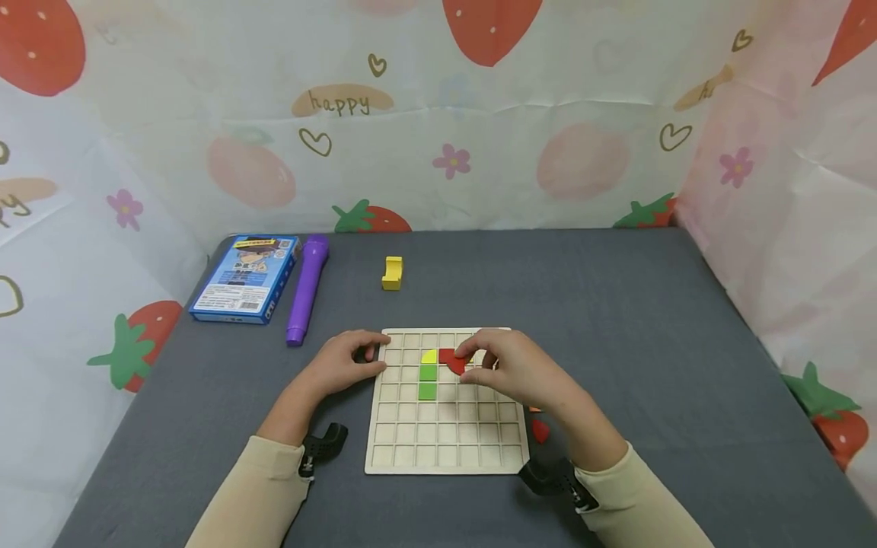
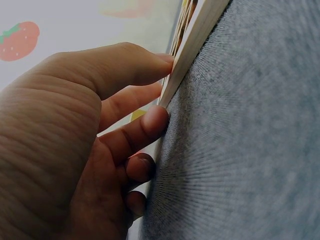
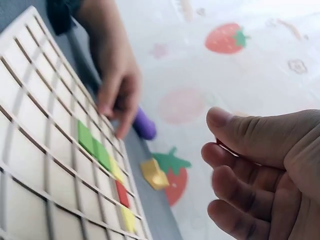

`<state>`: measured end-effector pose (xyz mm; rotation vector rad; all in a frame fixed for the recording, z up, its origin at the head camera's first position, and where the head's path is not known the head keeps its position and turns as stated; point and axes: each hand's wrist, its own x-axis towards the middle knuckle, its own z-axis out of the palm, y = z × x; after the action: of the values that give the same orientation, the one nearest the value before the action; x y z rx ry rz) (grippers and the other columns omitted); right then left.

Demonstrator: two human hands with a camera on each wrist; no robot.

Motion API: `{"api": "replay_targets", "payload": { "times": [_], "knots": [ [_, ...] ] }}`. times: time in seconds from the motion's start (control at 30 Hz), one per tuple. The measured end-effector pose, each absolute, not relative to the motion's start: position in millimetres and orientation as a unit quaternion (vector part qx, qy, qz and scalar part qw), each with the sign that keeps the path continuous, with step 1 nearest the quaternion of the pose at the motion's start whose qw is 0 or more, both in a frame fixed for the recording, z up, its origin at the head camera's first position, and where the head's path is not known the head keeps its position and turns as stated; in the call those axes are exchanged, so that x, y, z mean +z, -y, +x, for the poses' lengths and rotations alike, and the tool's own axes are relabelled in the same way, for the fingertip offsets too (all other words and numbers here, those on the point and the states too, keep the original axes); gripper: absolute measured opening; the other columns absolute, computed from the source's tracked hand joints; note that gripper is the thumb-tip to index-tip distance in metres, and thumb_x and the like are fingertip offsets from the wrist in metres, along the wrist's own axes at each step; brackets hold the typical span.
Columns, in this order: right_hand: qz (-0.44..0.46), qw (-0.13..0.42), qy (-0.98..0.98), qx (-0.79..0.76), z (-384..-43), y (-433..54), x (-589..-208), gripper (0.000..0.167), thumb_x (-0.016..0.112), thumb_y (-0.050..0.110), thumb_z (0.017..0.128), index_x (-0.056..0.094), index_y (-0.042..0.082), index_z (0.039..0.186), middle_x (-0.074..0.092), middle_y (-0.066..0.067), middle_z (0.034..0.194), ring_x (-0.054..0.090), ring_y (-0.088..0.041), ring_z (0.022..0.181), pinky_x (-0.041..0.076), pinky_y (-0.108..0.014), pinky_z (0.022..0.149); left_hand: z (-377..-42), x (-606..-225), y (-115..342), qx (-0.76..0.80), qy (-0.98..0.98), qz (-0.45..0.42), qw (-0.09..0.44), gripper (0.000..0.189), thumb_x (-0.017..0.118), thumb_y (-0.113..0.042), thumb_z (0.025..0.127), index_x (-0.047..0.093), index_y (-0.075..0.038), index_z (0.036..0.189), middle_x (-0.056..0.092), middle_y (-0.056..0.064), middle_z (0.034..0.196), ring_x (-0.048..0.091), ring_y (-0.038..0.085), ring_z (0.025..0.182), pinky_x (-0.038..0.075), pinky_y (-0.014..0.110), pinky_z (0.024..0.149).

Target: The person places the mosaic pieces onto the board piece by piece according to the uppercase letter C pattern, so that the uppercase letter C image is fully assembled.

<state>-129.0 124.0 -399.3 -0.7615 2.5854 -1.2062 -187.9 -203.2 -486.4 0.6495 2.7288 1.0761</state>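
My right hand (image 1: 503,365) is over the upper part of a pale wooden grid board (image 1: 404,457), pinching a small red piece with a rounded edge (image 1: 456,367) between thumb and fingertips. In the right wrist view only a red sliver (image 3: 226,147) shows; the fingers hide the rest. My left hand (image 1: 346,361) touches the board's left edge with thumb and fingertips; the left wrist view has the thumb (image 2: 145,65) against the rim. In the grid lie two green squares (image 1: 428,382), a yellow rounded piece (image 1: 429,356), a red square (image 1: 445,355) and another yellow piece (image 3: 128,219).
Beyond the board stands a yellow notched block (image 1: 392,274). A purple microphone-shaped stick (image 1: 308,289) lies beside a blue box (image 1: 243,278) at the back left. Right of the board, near my right wrist, are a red piece (image 1: 540,431) and an orange one (image 1: 535,409).
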Motion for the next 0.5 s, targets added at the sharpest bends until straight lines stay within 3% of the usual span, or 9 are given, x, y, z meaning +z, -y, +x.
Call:
{"api": "replay_targets", "payload": {
  "times": [0.3, 0.5],
  "knots": [
    [-0.29, 0.105, -0.883, -0.354, -124.0, -89.3, -427.0, 0.02, 0.086, 0.022, 0.085, 0.076, 0.019, 0.103, 0.065, 0.008, 0.093, 0.057, -0.008, 0.07, 0.049, -0.03, 0.067, -186.8, -484.6, 203.5, 0.356, -0.907, 0.211, 0.071, 0.039, 0.078, -0.02, 0.091, 0.07, -0.009, 0.127, 0.055, -0.001, 0.085, 0.049, 0.017, 0.079, 0.037, 0.038, 0.075],
    [-0.286, 0.146, -0.898, -0.301, -120.7, -72.8, -445.9, 0.018, 0.088, 0.026, 0.082, 0.077, 0.019, 0.093, 0.059, 0.012, 0.078, 0.054, -0.007, 0.071, 0.046, -0.028, 0.067, -186.9, -485.5, 204.1, 0.358, -0.907, 0.211, 0.07, 0.039, 0.078, -0.02, 0.091, 0.071, -0.009, 0.127, 0.055, -0.001, 0.085, 0.049, 0.017, 0.079, 0.037, 0.037, 0.075]
  ]
}}
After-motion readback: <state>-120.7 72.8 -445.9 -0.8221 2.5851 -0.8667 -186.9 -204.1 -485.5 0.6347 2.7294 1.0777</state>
